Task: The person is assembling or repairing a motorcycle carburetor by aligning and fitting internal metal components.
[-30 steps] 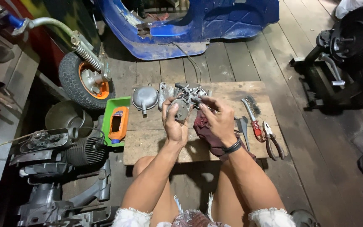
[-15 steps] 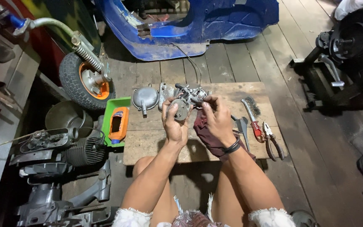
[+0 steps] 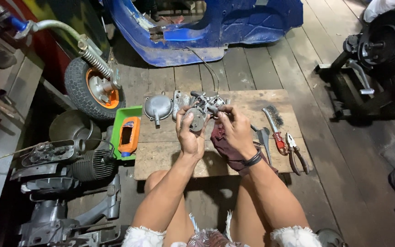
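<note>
I hold a small grey metal carburettor-like part [image 3: 202, 111] above a low wooden board [image 3: 161, 158]. My left hand [image 3: 189, 135] grips its rounded body from below. My right hand [image 3: 236, 130] pinches its right end with the fingertips. A dark red rag [image 3: 222, 144] lies on the board under my right hand. A round grey metal cover [image 3: 157, 107] and a flat grey plate [image 3: 178, 101] rest on the board just left of the part.
A wire brush [image 3: 273, 120], red-handled pliers [image 3: 293, 151] and a grey tool [image 3: 264, 139] lie at the board's right. A green tray [image 3: 129, 115] with an orange bottle [image 3: 128, 136] sits left. Around stand a blue scooter body [image 3: 216, 27], a wheel [image 3: 92, 87] and engines [image 3: 65, 162], [image 3: 380, 59].
Both hands have shifted slightly on the metal part, which stays held over the board. Nothing else has moved.
</note>
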